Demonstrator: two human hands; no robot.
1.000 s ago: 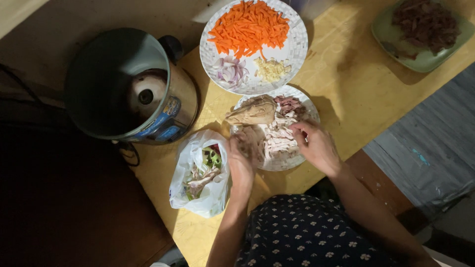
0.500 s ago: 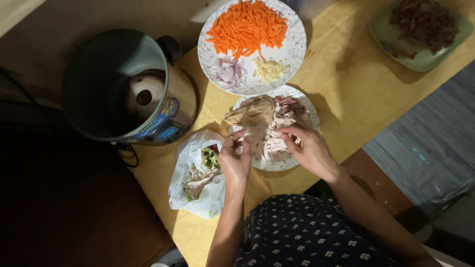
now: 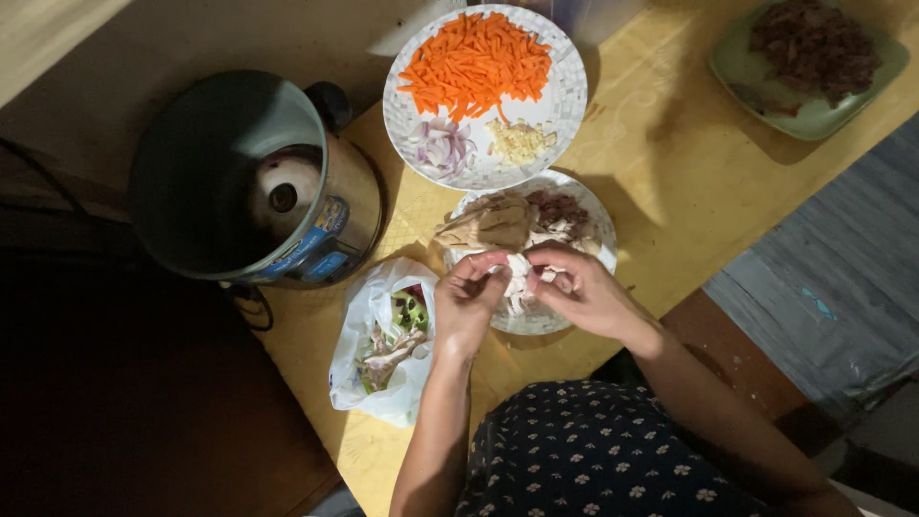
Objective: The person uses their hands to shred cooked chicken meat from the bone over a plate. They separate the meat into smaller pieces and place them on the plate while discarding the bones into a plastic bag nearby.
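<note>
My left hand and my right hand meet over the near side of a white plate of cooked chicken. Both pinch one pale piece of chicken meat between the fingertips, just above the plate. A larger brown chicken piece and some darker scraps lie on the plate's far half. To the left of my left hand lies an open white plastic bag holding bones and green scraps.
A white plate with carrot sticks, sliced onion and minced garlic sits beyond the chicken plate. A metal cooker pot stands at the left. A green plate of dark meat is at the far right of the yellow table.
My left hand has risen from the bag side to the plate. Both hands have come together, now holding a piece of meat between them.
</note>
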